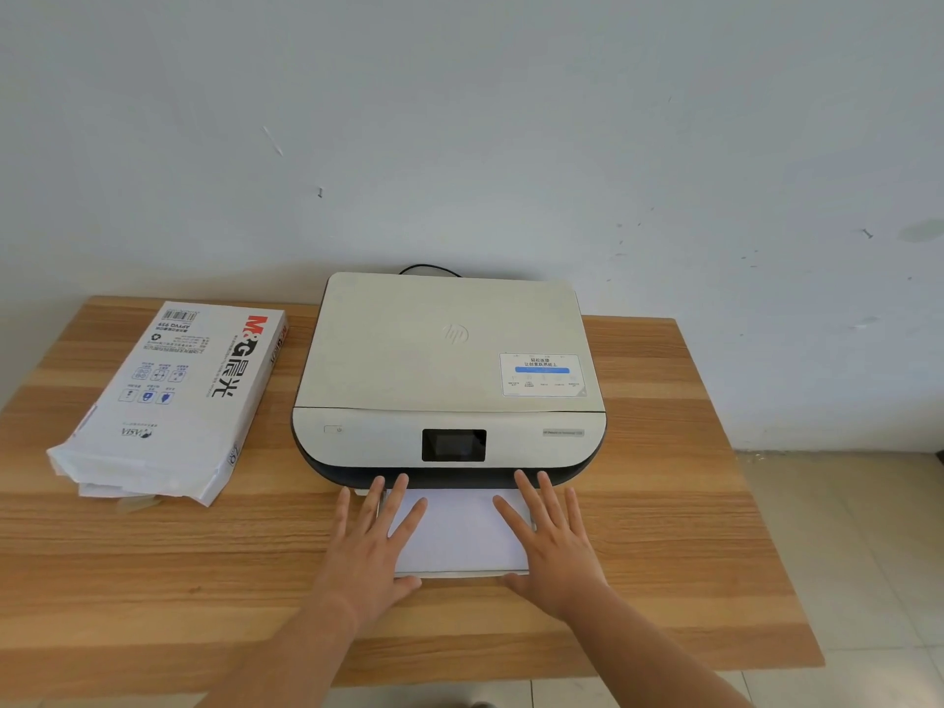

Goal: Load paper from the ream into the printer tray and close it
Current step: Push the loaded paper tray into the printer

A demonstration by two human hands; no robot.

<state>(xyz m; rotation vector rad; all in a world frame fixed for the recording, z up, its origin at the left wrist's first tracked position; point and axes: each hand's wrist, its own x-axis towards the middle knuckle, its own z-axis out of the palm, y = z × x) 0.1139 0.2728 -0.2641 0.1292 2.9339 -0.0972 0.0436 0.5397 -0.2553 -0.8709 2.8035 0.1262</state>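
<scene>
Now both hands flat, left hand [377, 541], right hand [549, 539], paper [459, 534]

The printer [449, 370] sits on the table [689, 503], at the back by the wall [459, 120]. The pack of paper [173, 396] lies on the table to its left, a little apart. The tray [459, 572] sticks out in front of the printer with paper [459, 534] in it. The left hand [370, 549] lies flat on the tray's left side, the right hand [554, 541] on its right.
</scene>
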